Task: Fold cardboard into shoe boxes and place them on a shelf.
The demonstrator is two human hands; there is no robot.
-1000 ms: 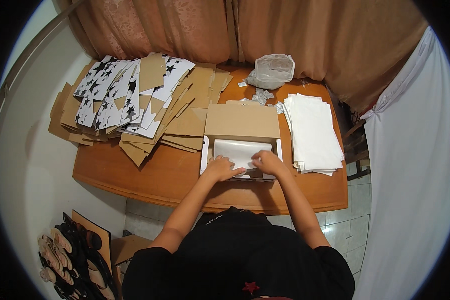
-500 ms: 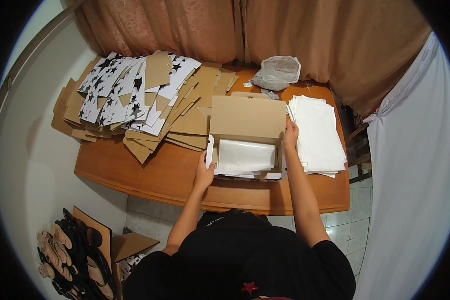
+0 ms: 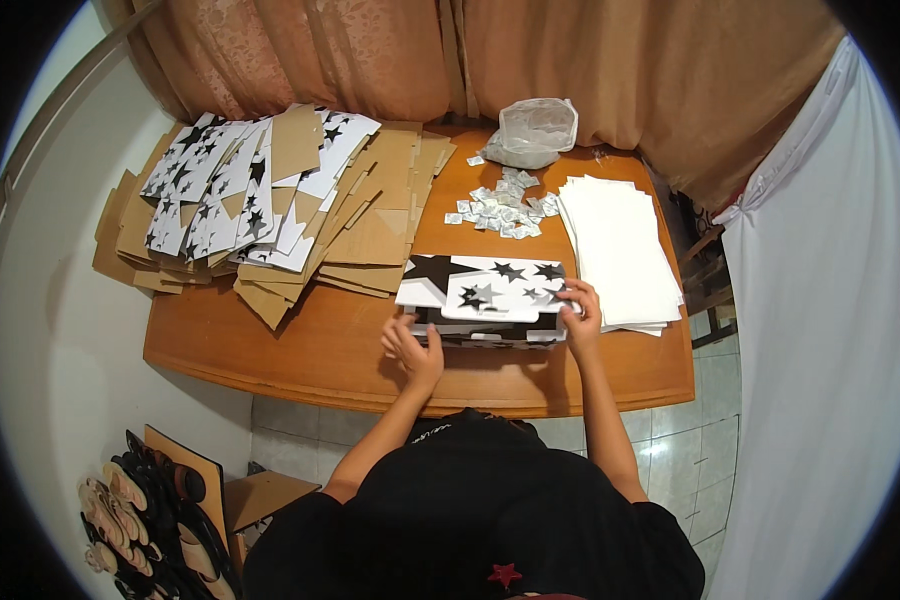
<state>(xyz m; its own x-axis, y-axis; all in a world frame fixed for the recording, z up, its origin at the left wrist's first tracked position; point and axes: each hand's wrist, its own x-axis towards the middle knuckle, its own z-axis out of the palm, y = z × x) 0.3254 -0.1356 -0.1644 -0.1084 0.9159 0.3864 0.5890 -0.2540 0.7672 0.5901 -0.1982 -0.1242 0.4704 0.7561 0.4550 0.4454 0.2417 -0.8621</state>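
My left hand [image 3: 413, 352] is at the front left corner of the box [image 3: 485, 340], thumb standing well apart from the loosely bent fingers — a wide, slack hold. My right hand [image 3: 582, 315] is at the other end, fingertips on the right edge of the lid [image 3: 495, 285]; whether the thumb pinches it from below, I cannot tell. The lid, white with black and grey stars, slopes over the box, and a dark gap shows under its front edge. The box sits in front of me, close to the near edge of the wooden table [image 3: 270, 350].

Just beyond it lies a scatter of small whitish sachets [image 3: 505, 210], and behind them an open plastic bag [image 3: 536, 133]. To my right, near the box, is a stack of white paper [image 3: 620, 255]. To my left is a heap of flat cardboard [image 3: 370, 215], brown on some faces and star-printed on others — wide enough to fill that side's far half. Down at the lower left are several sandals [image 3: 120, 515], black and beige.
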